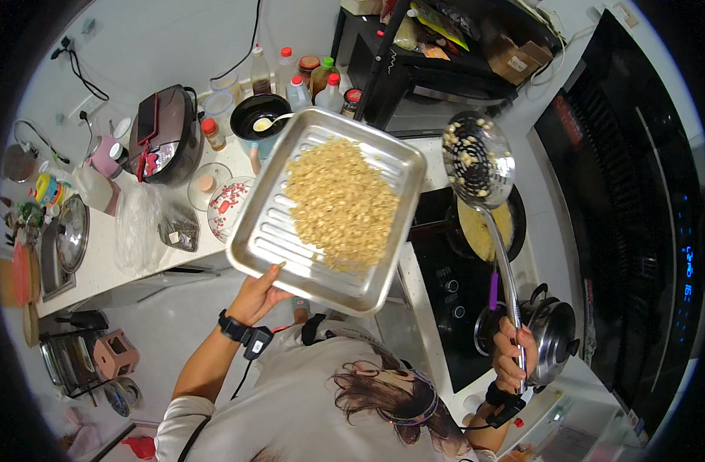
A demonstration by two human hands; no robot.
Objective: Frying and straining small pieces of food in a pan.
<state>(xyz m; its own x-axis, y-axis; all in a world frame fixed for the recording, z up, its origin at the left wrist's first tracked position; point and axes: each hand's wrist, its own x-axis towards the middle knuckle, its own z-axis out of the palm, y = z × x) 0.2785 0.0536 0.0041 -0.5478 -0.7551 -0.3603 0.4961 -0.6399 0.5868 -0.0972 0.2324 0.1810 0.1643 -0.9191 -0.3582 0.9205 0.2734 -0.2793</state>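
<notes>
My left hand (261, 297) grips the near left edge of a rectangular stainless steel tray (264, 235), its thumb over the rim. A heap of pale golden, peanut-like pieces (344, 205) covers much of the ridged tray bottom. My right hand (514, 355) is closed around the long metal handle of a perforated skimmer (478, 164), with a few of the same pale pieces in its bowl. Behind the skimmer, a dark frying pan (519, 231) sits on the black cooktop (445, 323), holding yellowish, bubbly contents (484, 231). A purple-handled utensil (493, 289) reaches to the pan.
Right of the cooktop's near end stands a lidded steel pot (551, 335). A black-and-blue pot (259, 118) with a spoon, capped bottles (297, 92), a patterned plate (228, 202), plastic bags (139, 225) and a rice cooker (165, 133) line the counter. A range hood (629, 202) rises at right.
</notes>
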